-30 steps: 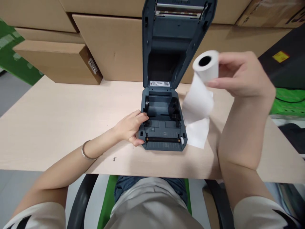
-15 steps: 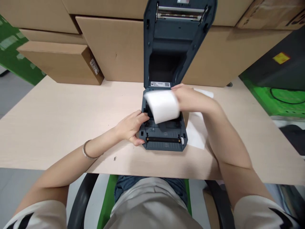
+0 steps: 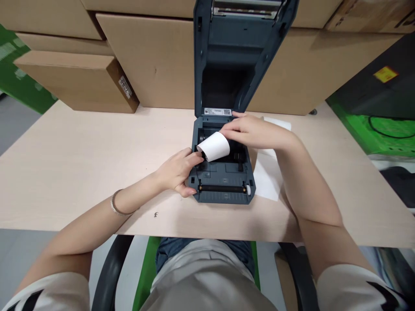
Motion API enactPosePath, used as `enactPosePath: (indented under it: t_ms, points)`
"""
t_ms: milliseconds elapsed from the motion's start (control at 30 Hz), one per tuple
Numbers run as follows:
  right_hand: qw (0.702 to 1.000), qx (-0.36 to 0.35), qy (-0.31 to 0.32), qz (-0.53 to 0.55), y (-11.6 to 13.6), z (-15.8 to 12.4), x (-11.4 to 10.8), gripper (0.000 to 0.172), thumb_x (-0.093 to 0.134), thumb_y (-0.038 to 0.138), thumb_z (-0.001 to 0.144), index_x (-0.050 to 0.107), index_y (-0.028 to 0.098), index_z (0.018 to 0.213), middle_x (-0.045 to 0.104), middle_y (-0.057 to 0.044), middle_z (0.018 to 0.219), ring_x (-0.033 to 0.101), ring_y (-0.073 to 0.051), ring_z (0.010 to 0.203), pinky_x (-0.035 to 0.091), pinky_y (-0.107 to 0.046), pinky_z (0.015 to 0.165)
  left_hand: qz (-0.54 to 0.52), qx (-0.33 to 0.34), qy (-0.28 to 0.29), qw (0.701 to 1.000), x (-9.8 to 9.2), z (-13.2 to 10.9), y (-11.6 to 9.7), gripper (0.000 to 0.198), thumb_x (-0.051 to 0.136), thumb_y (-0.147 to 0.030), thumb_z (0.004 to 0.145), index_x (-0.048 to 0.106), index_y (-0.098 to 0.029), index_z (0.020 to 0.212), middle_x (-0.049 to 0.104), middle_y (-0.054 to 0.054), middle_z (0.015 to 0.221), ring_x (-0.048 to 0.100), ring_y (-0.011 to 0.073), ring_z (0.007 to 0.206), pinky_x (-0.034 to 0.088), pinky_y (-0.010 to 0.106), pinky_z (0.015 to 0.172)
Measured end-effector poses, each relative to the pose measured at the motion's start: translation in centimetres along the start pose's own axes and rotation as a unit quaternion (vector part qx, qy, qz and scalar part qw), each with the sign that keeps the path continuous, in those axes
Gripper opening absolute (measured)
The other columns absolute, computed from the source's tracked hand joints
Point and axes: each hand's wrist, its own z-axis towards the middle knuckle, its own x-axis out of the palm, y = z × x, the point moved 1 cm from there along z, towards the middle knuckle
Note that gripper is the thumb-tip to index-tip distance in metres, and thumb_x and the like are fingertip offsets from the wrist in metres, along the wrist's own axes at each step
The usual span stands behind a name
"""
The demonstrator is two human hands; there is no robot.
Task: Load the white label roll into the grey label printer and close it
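Note:
A dark grey label printer [image 3: 223, 196] stands on the table with its lid [image 3: 235, 47] raised. Inside its bay lies a tilted white paper roll or curled strip [image 3: 214, 147]. My right hand [image 3: 244, 129] reaches over the bay's right rear edge, its fingertips at the top of the white paper. My left hand [image 3: 181, 170] grips the printer's left side, fingers over the rim and thumb near the front corner. White paper sheets [image 3: 267, 177] lie to the right of the printer, partly under my right forearm.
Large cardboard boxes [image 3: 149, 65] line the back of the table. A smaller carton [image 3: 68, 82] stands at the back left. At the right are a black case [image 3: 372, 95] and a green surface [image 3: 385, 134] with a black cable.
The white paper has gone lower into the bay and appears smaller, showing more of the printer's inside. My right hand has shifted slightly left. My left hand keeps its hold.

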Motion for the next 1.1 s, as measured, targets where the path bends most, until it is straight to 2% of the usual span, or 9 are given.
enactPosePath:
  t_ms: [100,200,367,433,533,633,767,900,1100]
  points:
    - [0.991,0.029,0.008,0.134,-0.1,-0.3,-0.8,0.055,0.039,0.060,0.107,0.076,0.027,0.084,0.082,-0.002,0.098,0.074,-0.025,0.108,0.047,-0.046,0.119,-0.003,-0.019,0.011,1.000,-0.2,0.3,-0.3,0.103,0.025,-0.104,0.081,0.063,-0.018,0.123,0.069,0.014,0.108,0.054,0.0267,0.080,0.050,0.043,0.070]
    - [0.980,0.031,-0.028,0.194,0.0,-0.3,-0.6,0.039,0.061,0.061,0.095,0.075,0.027,0.110,0.081,-0.003,0.107,0.073,-0.024,0.107,0.057,-0.038,0.096,0.000,-0.004,0.000,1.000,-0.4,0.3,-0.3,0.101,0.027,-0.103,0.082,0.063,-0.019,0.126,0.070,0.014,0.114,0.055,0.0262,0.079,0.049,0.042,0.068]
    - [0.975,-0.008,-0.020,0.222,0.9,-1.0,-0.5,0.093,0.080,0.046,0.080,0.041,0.025,0.162,0.077,-0.001,0.101,0.072,-0.022,0.095,0.058,-0.033,0.081,-0.011,0.000,-0.004,1.000,-0.4,0.3,-0.3,0.101,0.029,-0.102,0.084,0.060,-0.020,0.133,0.071,0.015,0.122,0.058,0.0268,0.082,0.051,0.043,0.070]
    - [0.985,-0.020,-0.001,0.174,1.6,-1.8,-0.9,0.082,0.078,0.044,0.082,0.048,0.028,0.157,0.077,0.000,0.104,0.072,-0.021,0.092,0.055,-0.031,0.076,-0.009,0.001,0.000,1.000,-0.3,0.3,-0.4,0.101,0.028,-0.102,0.083,0.061,-0.020,0.132,0.072,0.016,0.124,0.057,0.0272,0.082,0.052,0.044,0.069]
    - [0.996,-0.064,0.044,0.041,3.3,-3.0,-1.2,0.025,0.075,0.036,0.086,0.072,0.026,0.109,0.075,0.000,0.093,0.069,-0.020,0.085,0.050,-0.030,0.070,0.007,-0.005,0.001,1.000,-0.2,0.4,-0.5,0.101,0.025,-0.102,0.083,0.063,-0.018,0.126,0.073,0.016,0.118,0.057,0.0272,0.080,0.052,0.044,0.067]
    - [0.990,-0.096,0.086,-0.053,5.2,-4.3,-0.3,0.004,0.072,0.022,0.085,0.069,0.023,0.083,0.075,-0.004,0.092,0.070,-0.021,0.085,0.051,-0.032,0.070,0.027,0.003,-0.013,1.000,-0.1,0.4,-0.6,0.100,0.021,-0.102,0.084,0.062,-0.019,0.121,0.073,0.015,0.116,0.055,0.0252,0.077,0.051,0.043,0.065]
    - [0.985,-0.070,0.050,-0.151,7.4,-6.4,2.4,0.023,0.065,0.014,0.087,0.075,0.019,0.107,0.077,-0.013,0.124,0.076,-0.028,0.095,0.059,-0.038,0.074,0.053,0.039,-0.043,0.997,-0.1,0.3,-0.6,0.091,0.020,-0.096,0.090,0.057,-0.020,0.124,0.073,0.014,0.117,0.055,0.0232,0.074,0.050,0.041,0.064]
    - [0.958,-0.077,0.060,-0.270,10.1,-8.5,4.4,0.044,0.059,0.005,0.091,0.070,0.005,0.133,0.067,-0.023,0.147,0.070,-0.036,0.132,0.064,-0.043,0.103,0.070,0.063,-0.067,0.993,-0.1,0.4,-0.7,0.086,0.018,-0.091,0.095,0.054,-0.020,0.127,0.073,0.013,0.118,0.057,0.0228,0.076,0.050,0.038,0.063]
    - [0.935,-0.057,0.070,-0.344,12.4,-9.0,5.6,0.046,0.049,0.001,0.096,0.066,-0.003,0.138,0.060,-0.031,0.151,0.061,-0.038,0.144,0.059,-0.042,0.116,0.054,0.063,-0.067,0.994,0.0,0.3,-0.6,0.086,0.022,-0.091,0.094,0.055,-0.020,0.129,0.074,0.015,0.123,0.058,0.0234,0.078,0.051,0.040,0.066]
